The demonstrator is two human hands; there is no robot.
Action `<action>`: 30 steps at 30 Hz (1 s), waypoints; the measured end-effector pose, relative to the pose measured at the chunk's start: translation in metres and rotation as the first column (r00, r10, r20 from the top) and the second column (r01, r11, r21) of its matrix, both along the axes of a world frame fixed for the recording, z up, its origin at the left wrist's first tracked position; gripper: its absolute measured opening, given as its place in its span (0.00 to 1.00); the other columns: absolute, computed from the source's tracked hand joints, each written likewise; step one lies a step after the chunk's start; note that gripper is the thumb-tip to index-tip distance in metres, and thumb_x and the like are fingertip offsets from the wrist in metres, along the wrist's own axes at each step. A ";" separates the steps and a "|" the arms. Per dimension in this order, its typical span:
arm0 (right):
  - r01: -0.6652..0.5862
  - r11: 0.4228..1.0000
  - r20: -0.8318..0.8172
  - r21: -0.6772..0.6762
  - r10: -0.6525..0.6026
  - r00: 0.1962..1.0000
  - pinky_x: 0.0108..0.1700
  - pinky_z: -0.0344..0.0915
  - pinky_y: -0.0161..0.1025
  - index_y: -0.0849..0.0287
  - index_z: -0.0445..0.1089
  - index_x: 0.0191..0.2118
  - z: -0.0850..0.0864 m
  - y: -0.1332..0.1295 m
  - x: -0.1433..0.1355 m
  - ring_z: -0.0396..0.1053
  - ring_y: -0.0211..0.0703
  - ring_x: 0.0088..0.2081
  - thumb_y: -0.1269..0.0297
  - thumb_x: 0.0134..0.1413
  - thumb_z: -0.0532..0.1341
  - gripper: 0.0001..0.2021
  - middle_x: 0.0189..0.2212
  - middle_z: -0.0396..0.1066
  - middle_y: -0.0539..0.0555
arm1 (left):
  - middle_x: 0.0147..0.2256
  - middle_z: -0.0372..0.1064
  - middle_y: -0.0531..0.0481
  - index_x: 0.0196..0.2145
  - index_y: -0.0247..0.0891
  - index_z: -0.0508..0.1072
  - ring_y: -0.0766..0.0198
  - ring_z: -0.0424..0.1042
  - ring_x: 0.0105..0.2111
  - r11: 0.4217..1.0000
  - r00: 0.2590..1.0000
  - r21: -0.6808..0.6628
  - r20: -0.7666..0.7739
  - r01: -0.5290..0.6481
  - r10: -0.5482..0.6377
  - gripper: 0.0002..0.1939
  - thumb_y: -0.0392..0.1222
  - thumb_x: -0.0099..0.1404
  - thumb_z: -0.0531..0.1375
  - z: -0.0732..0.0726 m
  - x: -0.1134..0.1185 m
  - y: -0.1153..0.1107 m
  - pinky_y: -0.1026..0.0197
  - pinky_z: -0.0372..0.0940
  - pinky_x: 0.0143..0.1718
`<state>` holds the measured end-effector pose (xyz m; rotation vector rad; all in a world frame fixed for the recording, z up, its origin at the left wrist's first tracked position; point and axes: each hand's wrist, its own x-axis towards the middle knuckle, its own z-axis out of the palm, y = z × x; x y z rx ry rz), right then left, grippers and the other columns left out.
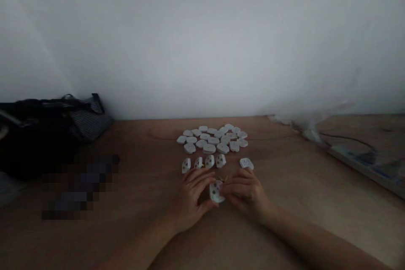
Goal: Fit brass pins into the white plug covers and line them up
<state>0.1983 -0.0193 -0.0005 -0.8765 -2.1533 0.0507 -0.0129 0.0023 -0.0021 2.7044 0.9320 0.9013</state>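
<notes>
Between both hands is a small white plastic piece with dark holes. My left hand grips its left side between thumb and fingers. My right hand has its fingers pressed together at the piece's right side; what its fingertips hold is too small to make out. Just beyond the hands stands a short row of white pieces with dark holes facing me. A single white piece lies beyond my right hand. Farther back, several white pieces are grouped on the wooden table.
A black bag stands at the left, with a blurred, pixelated object in front of it. At the right are a power strip, a dark cable and clear plastic wrap. A pale wall rises behind the table.
</notes>
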 end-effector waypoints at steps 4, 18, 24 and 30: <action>0.012 1.000 0.051 0.004 -0.012 0.999 0.43 0.59 0.47 0.50 0.71 0.42 0.007 -0.001 0.003 0.67 0.46 0.39 0.57 0.52 0.61 0.11 0.42 0.73 0.53 | 0.50 0.67 0.42 0.51 0.39 0.66 0.51 0.60 0.54 1.000 1.000 -0.005 0.021 -0.011 0.011 0.25 0.55 0.60 0.59 0.001 0.000 0.000 0.47 0.55 0.55; -0.060 0.912 -0.195 -0.405 -0.022 0.981 0.44 0.61 0.49 0.55 0.72 0.37 0.001 0.003 0.000 0.68 0.48 0.38 0.54 0.29 0.72 0.24 0.33 0.72 0.52 | 0.44 0.71 0.43 0.45 0.39 0.70 0.49 0.62 0.52 0.994 0.982 -0.105 0.189 0.027 -0.007 0.26 0.60 0.55 0.60 -0.003 0.004 -0.002 0.48 0.60 0.51; -0.062 0.911 -0.235 -0.409 -0.039 0.971 0.43 0.63 0.43 0.57 0.68 0.41 0.006 0.021 0.022 0.68 0.46 0.40 0.58 0.41 0.67 0.19 0.38 0.72 0.53 | 0.50 0.66 0.42 0.51 0.39 0.64 0.51 0.64 0.50 0.977 0.987 -0.212 0.163 0.031 0.004 0.31 0.55 0.53 0.64 0.002 0.005 -0.006 0.50 0.61 0.51; 0.405 0.882 0.173 -0.243 -0.371 0.912 0.46 0.57 0.50 0.56 0.68 0.46 0.005 0.061 0.052 0.67 0.53 0.43 0.55 0.45 0.63 0.21 0.39 0.73 0.56 | 0.61 0.51 0.45 0.60 0.42 0.54 0.53 0.50 0.60 0.945 0.981 -0.319 -0.144 0.075 -0.127 0.32 0.52 0.61 0.58 0.005 0.010 -0.006 0.48 0.50 0.59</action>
